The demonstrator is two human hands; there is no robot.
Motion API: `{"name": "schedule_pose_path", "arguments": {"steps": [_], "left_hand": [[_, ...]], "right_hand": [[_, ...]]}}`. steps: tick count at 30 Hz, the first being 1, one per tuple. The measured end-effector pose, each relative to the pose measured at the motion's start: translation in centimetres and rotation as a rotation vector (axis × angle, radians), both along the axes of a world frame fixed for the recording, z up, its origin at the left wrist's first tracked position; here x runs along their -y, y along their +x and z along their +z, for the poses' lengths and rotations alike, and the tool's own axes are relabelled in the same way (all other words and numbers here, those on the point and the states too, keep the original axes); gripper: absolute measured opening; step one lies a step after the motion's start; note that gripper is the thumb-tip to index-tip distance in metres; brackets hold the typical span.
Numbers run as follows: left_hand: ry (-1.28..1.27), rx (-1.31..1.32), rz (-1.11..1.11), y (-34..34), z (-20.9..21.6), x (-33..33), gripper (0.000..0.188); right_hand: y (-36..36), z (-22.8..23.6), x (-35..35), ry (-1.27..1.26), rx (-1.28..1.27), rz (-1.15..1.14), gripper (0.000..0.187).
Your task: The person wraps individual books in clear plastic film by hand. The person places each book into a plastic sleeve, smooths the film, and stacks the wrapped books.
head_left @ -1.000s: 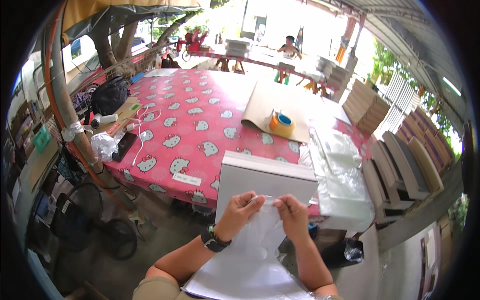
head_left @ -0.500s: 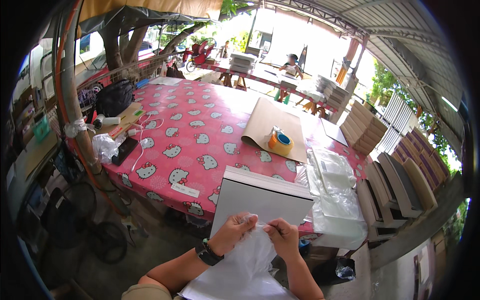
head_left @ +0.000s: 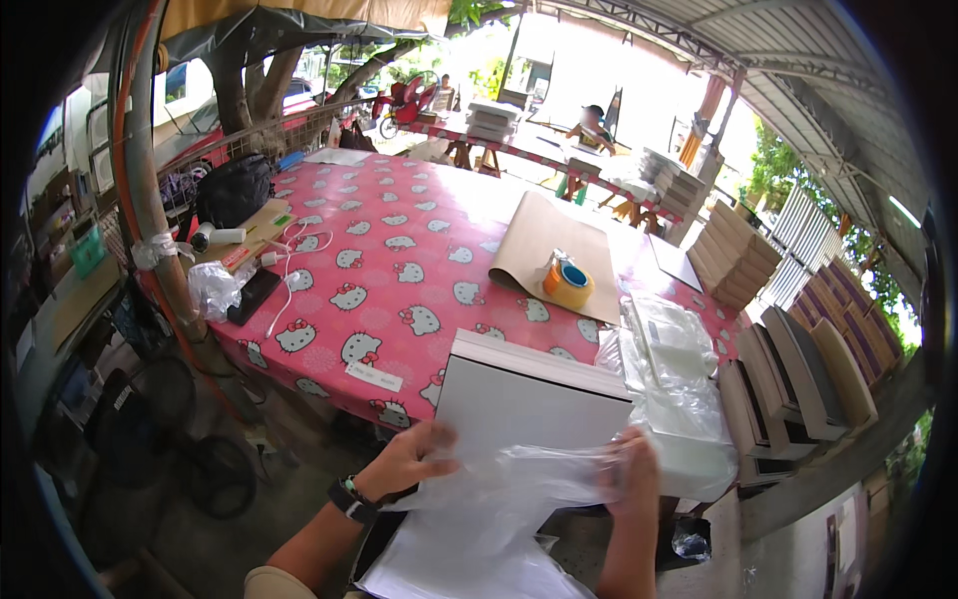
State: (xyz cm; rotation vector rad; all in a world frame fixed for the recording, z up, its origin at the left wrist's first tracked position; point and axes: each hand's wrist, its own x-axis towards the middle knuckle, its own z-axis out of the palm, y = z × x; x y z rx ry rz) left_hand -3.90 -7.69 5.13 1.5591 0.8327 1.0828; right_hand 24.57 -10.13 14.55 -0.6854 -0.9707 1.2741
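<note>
A clear plastic bag [head_left: 549, 467] is stretched sideways between my two hands, low in front of me. My left hand [head_left: 414, 461], a dark watch on its wrist, grips the bag's left side next to the thick white-topped stack [head_left: 534, 404]. On the other side my right hand [head_left: 633, 477], smeared by motion, has its fingers closed on the bag's right part. The stack leans over the table's near edge, its layered pale side facing away. Below the hands, more white sheet or plastic [head_left: 469, 554] lies over my lap.
Folded clear plastic bags [head_left: 679, 399] lie right of the stack on the pink patterned table [head_left: 329, 329]. Beyond are brown paper [head_left: 529, 240] and tape rolls [head_left: 567, 285]. Grey-topped boxes [head_left: 798, 369] stand at right; a metal post [head_left: 170, 290] at left. Another person [head_left: 591, 130] sits far back.
My hands were close together, pinching the gathered bag; now they have moved apart, left hand leftward and right hand rightward, spreading the plastic between them.
</note>
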Motion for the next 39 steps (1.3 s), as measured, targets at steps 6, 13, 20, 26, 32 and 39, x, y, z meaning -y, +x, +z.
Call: {"name": "schedule_pose_path", "arguments": {"steps": [6, 13, 20, 26, 32, 39], "left_hand": [[0.279, -0.36, -0.266, 4.9, 8.9, 2.5, 0.03], [-0.423, 1.203, -0.229, 2.7, 7.6, 2.2, 0.028], [-0.263, 0.295, -1.049, 1.1, 1.6, 2.3, 0.042], [-0.278, 1.379, -0.416, -0.5, 3.5, 0.9, 0.043], [-0.218, 0.546, -0.266, -1.9, 7.5, -0.3, 0.053], [0.669, -0.35, 0.815, 2.7, 7.9, -4.5, 0.038]], "right_hand": [[-4.8, 1.3, 1.0, 0.176, 0.787, 0.322, 0.01], [-1.8, -0.6, 1.2, 0.291, 0.628, 1.215, 0.01], [-0.3, -1.8, 0.6, 0.408, 0.027, 1.036, 0.022], [3.1, -4.4, 2.1, -0.011, 0.792, 1.159, 0.031], [4.7, -3.8, 2.8, -0.078, -0.153, -0.21, 0.037], [4.2, -1.3, -3.9, 0.245, 1.01, -0.611, 0.046]]}}
